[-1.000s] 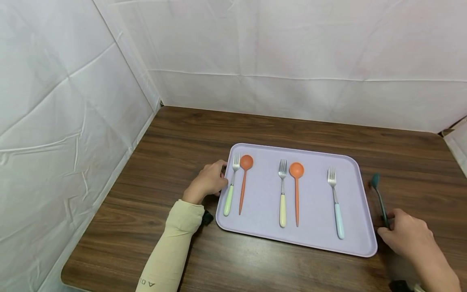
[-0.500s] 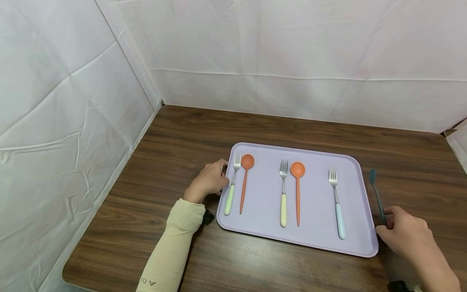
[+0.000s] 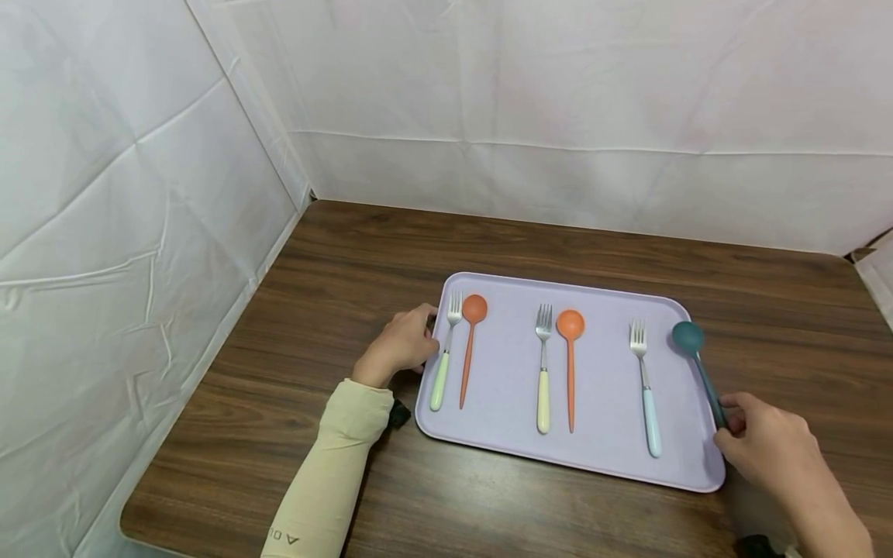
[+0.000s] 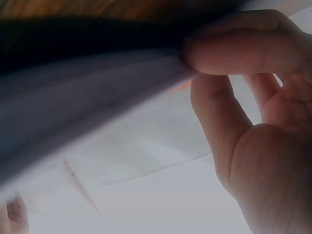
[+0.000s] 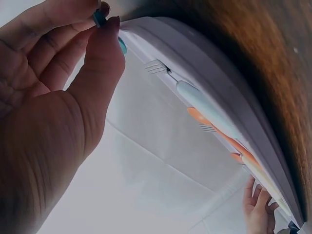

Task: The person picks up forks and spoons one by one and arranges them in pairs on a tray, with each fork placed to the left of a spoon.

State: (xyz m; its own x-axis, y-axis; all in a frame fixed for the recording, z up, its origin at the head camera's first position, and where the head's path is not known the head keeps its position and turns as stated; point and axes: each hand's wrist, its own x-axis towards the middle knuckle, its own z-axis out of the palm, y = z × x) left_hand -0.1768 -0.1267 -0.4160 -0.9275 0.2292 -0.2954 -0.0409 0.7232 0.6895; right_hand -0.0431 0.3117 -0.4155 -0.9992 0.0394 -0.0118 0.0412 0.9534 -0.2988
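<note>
My right hand [image 3: 777, 446] pinches the handle end of a dark teal spoon [image 3: 688, 337] between thumb and fingertips. Its bowl is over the right edge of a pale lilac tray [image 3: 505, 380]. On the tray's left side, my left hand [image 3: 398, 345] grips the rim; in the left wrist view the thumb [image 4: 214, 109] and a finger meet at that edge. Closest to the left hand lie a green-handled fork [image 3: 439, 380] and an orange spoon [image 3: 474, 309]. The blue-handled fork [image 3: 650, 422] is the nearest cutlery to the right hand.
A yellow-handled fork [image 3: 543, 399] and another orange spoon [image 3: 570, 325] lie side by side mid-tray. Under the tray is a dark wooden table [image 3: 363, 240]. White cloth [image 3: 558, 93] hangs behind and on the left.
The teal spoon has moved left from beside the tray to over its right edge, and its bowl has turned to face up. My left hand stays at the rim.
</note>
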